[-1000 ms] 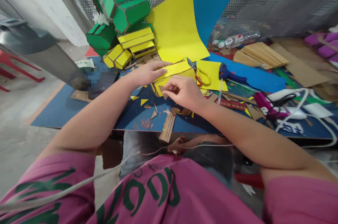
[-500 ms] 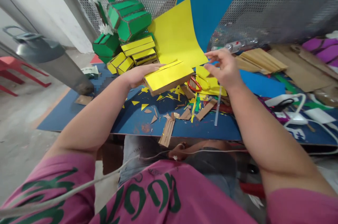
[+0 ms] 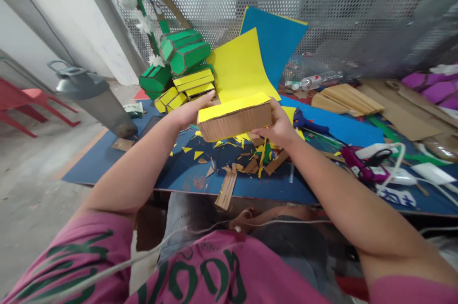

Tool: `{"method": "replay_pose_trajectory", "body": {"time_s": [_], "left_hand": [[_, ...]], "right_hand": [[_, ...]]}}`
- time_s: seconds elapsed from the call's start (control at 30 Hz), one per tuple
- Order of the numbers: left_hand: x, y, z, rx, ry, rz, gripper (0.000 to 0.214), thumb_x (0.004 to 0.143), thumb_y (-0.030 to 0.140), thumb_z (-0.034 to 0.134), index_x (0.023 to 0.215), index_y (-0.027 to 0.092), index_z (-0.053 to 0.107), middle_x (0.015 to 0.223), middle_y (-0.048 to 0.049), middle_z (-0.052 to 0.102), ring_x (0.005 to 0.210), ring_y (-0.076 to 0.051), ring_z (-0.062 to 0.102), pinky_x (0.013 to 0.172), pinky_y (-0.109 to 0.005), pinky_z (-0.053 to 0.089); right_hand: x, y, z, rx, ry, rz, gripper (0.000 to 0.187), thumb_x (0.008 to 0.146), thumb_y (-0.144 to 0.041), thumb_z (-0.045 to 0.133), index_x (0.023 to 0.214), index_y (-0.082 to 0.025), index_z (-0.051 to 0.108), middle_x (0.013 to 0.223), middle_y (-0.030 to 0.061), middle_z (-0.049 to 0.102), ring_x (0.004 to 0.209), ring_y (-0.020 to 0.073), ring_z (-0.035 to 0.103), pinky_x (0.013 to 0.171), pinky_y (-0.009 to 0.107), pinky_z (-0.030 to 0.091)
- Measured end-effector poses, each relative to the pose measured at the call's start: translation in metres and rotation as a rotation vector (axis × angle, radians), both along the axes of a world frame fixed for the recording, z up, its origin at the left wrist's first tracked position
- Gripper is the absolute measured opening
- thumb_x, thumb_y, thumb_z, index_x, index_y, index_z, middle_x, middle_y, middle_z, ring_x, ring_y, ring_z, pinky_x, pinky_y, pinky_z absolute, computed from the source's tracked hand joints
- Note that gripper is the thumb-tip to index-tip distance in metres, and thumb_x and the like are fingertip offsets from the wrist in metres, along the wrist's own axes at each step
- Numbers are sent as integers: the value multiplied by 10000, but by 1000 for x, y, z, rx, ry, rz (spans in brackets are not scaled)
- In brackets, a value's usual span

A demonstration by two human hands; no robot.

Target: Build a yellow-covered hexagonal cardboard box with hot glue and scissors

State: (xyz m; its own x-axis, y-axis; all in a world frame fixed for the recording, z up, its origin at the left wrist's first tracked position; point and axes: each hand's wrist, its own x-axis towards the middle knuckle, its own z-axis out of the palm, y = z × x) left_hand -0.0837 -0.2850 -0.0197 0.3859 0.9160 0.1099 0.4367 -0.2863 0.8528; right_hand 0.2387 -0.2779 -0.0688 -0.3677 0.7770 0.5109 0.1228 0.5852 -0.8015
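Between my two hands, above the blue tabletop, is a cardboard box (image 3: pixel 234 120) with a yellow paper top and a bare brown side facing me. My left hand (image 3: pixel 195 110) grips its left end, with some fingers hidden behind it. At the right end my right hand (image 3: pixel 281 122) is closed on the box, the thumb on the near lower edge. Yellow paper scraps (image 3: pixel 198 154) and a torn cardboard strip (image 3: pixel 227 187) lie below. Behind the box rises a curved yellow sheet (image 3: pixel 239 65).
Green cardboard prisms (image 3: pixel 189 53) and yellow-covered boxes (image 3: pixel 195 82) are stacked at back left. A large grey bottle (image 3: pixel 96 99) stands at the left. To the right lie a blue glue gun (image 3: pixel 309 123), folded cardboard (image 3: pixel 345 99) and a white cable (image 3: pixel 399 161). A blue sheet (image 3: pixel 277 41) leans against the mesh.
My right hand has come in from the right and taken hold of the box's right end. The box is tilted, so more of its brown side faces me.
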Motion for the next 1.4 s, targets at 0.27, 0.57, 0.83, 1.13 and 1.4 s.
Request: {"method": "replay_pose_trajectory", "body": {"time_s": [0.27,0.57,0.83,1.13,1.4], "left_hand": [[-13,-12,21,352,-36,-215,581,937,639,854,1437,345,823,1594,-73,738,1519,-324,653,1260,-446,528],[-19,0,13,387,-122,-266,426,949,510,887,1333,327,867,1531,-101,776,1408,-307,735,1006,-371,633],[-17,-3,16,352,-143,-289,367,976,481,840,1291,294,836,1458,-98,796,1382,-287,754,1122,-408,626],[-15,-6,16,386,-94,-231,349,961,507,866,1230,287,827,1387,-93,809,1331,-263,772,1009,-350,665],[-8,-12,19,539,-79,-255,330,1034,525,767,1222,259,821,1388,-132,803,1327,-275,762,1126,-445,618]], "right_hand": [[6,13,-3,-52,78,-49,1156,579,-812,1022,1527,-335,566,1580,156,673,1440,440,683,1183,615,634],[14,34,-21,44,116,10,1158,560,-825,1036,1522,-376,576,1524,118,693,1414,459,691,1166,674,649],[12,33,-24,110,89,-56,1176,559,-816,1033,1538,-361,567,1437,126,714,1418,478,683,1104,683,683],[10,31,-22,152,89,-60,1163,535,-828,1039,1502,-358,595,1462,129,710,1351,446,717,1083,664,694],[8,29,-24,88,135,-53,1204,482,-827,1056,1496,-370,592,1521,125,679,1327,431,728,1059,641,706]]}}
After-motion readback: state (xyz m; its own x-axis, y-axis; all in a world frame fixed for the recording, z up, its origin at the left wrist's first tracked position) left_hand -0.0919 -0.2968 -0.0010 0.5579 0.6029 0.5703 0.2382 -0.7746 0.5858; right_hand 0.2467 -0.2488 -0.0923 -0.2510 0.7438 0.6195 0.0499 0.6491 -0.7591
